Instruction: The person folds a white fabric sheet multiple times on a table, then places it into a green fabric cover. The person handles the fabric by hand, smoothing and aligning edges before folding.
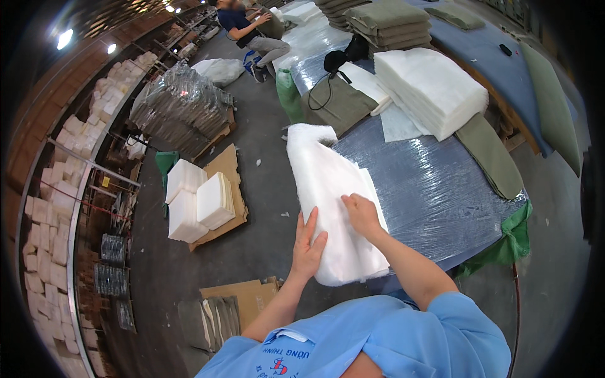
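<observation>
A thick piece of white fluffy batting (324, 189) lies along the left edge of the plastic-wrapped table, its near end hanging toward my body. My left hand (309, 244) rests on its left side, fingers spread and stretched out. On top of the batting my right hand (364, 215) is closed, with the fingers curled against the white material; the fingertips are hidden. Flat white layers (372, 188) show along the batting's right edge, beside my right wrist.
The wrapped table (435, 189) holds a stack of white sheets (432, 88) and olive-green fabric pieces (340, 104). White foam blocks (214, 201) sit on cardboard at left. A wrapped pile (179, 107) stands farther off. Another person (252, 31) works at the far end. Green cloth (513, 239) hangs off the right corner.
</observation>
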The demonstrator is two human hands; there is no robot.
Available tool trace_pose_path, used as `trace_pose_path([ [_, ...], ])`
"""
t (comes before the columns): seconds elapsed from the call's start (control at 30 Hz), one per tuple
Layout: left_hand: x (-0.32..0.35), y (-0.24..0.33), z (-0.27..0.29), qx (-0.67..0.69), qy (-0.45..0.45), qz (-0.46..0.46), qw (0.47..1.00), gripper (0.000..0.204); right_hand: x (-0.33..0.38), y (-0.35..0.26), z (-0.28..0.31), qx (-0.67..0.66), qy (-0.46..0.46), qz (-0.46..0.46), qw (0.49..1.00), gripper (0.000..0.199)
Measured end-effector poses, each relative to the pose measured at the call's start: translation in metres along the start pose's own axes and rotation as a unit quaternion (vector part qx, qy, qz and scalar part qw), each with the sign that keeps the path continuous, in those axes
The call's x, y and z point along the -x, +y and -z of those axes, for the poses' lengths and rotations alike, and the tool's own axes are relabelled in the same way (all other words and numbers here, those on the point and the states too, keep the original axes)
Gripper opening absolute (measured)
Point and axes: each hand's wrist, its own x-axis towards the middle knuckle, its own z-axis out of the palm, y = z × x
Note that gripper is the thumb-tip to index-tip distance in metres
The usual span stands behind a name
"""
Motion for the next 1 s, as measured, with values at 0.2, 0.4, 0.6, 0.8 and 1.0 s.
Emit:
trace_pose_path([
  [0.2,0.003,0.001,-0.004,0.0,0.016,-0.033,0.999,0.062,-0.032,-0.052,-0.018,-0.007,-0.002,0.058,0.998,0.04],
  [0.4,-0.03,0.002,-0.006,0.396,-0.015,0.13,0.909,0.069,-0.075,0.034,0.014,0.087,0.022,-0.032,0.995,0.044],
  [0.6,-0.129,-0.041,-0.052,0.437,0.036,0.261,0.86,0.069,-0.11,0.018,0.013,0.01,0.104,0.016,0.994,0.037],
  [0.8,-0.141,-0.021,-0.089,0.545,-0.038,0.194,0.815,0.043,-0.092,-0.004,0.021,-0.031,0.099,0.028,0.994,0.028],
  [1.0,-0.125,-0.019,-0.081,0.498,-0.006,0.18,0.848,0.044,-0.069,-0.059,0.046,-0.078,0.114,0.138,0.981,0.031],
])
